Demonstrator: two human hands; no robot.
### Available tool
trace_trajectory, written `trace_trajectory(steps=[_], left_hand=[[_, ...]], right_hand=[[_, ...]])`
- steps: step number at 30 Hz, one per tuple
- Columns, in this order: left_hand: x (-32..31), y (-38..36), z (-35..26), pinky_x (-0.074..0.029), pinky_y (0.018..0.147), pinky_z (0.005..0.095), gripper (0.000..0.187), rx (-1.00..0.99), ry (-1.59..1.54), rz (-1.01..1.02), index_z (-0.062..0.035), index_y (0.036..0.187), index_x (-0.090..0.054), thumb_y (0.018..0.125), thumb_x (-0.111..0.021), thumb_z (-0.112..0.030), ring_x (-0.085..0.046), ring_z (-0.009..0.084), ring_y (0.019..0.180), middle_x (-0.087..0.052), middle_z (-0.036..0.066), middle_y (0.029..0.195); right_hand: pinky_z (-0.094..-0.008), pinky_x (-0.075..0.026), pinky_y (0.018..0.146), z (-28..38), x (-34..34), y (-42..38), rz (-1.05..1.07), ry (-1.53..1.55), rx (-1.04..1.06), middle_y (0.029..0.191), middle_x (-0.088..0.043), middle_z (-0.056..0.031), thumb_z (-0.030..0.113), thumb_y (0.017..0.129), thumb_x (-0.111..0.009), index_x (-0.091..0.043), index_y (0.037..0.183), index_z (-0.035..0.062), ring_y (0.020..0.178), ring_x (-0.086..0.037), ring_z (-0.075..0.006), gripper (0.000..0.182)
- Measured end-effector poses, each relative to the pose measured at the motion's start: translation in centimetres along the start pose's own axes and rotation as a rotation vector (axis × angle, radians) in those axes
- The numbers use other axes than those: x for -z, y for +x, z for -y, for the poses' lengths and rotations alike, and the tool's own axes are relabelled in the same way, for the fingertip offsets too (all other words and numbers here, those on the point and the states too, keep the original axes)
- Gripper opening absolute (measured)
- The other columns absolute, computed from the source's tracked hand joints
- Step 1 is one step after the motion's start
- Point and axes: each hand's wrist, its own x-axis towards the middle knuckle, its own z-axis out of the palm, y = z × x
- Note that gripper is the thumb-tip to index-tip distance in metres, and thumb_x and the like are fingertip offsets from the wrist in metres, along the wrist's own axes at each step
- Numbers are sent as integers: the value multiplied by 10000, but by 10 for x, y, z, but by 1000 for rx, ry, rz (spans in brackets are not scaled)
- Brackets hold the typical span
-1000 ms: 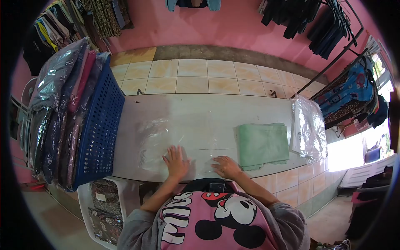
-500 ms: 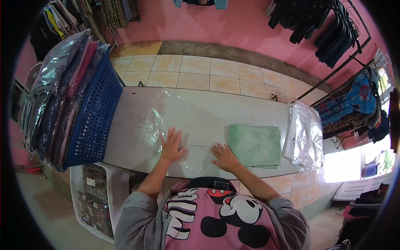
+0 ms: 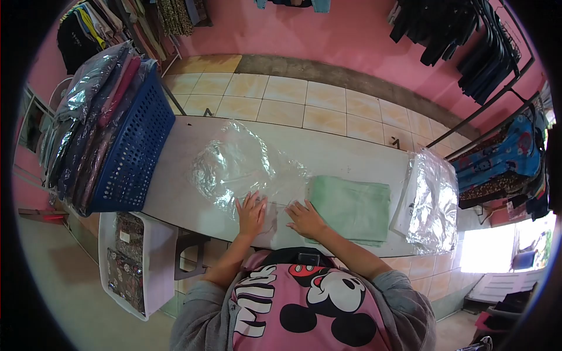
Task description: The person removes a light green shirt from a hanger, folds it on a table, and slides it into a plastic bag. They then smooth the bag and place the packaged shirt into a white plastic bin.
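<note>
A clear plastic bag lies on the white table, rumpled and shiny. My left hand rests on its near part with the fingers stretched out. Close by, my right hand lies on the bag's right near corner, fingers also extended and slightly apart. Just right of that hand is a folded light green cloth, flat on the table. Further right sits a pile of clear plastic bags.
A blue basket packed with plastic-wrapped garments stands at the table's left end. Below it is a white bin holding wrapped patterned clothes. Hanging garments line the right side, and more hang along the pink wall.
Both hands have come nearer to each other, the left moving right. The plastic bag is more wrinkled and its right edge has shifted. The camera view has tilted slightly.
</note>
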Motion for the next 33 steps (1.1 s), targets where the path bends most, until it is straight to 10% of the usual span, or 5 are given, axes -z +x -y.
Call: trace_trajectory(steps=[19,29,33], left_hand=[[-29,18,-31,-265,932,569,241,271,371,49,-62,875,-549,721,-593,-243,-601,273,728,-570,104,862],[-38,23,-27,-310,921,536,268,302,522,218,-65,958,-528,711,-605,-137,-564,287,902,-512,118,1034],[-33,-2,-21,-250,939,585,339,126,322,-18,-132,1108,-499,774,-550,-150,-424,301,1122,-421,134,1209]], right_hand=[[-478,-270,969,-7,2,8,61,-34,86,1146,-455,-123,379,831,-468,-400,1215,19,1132,-403,-268,531],[-464,-275,973,-11,1,10,66,17,108,1167,-444,-132,371,821,-484,-426,1193,21,1140,-394,-265,515],[-441,-261,990,-42,11,7,-88,257,168,1225,-407,-152,282,770,-580,-424,1180,24,1178,-350,-306,509]])
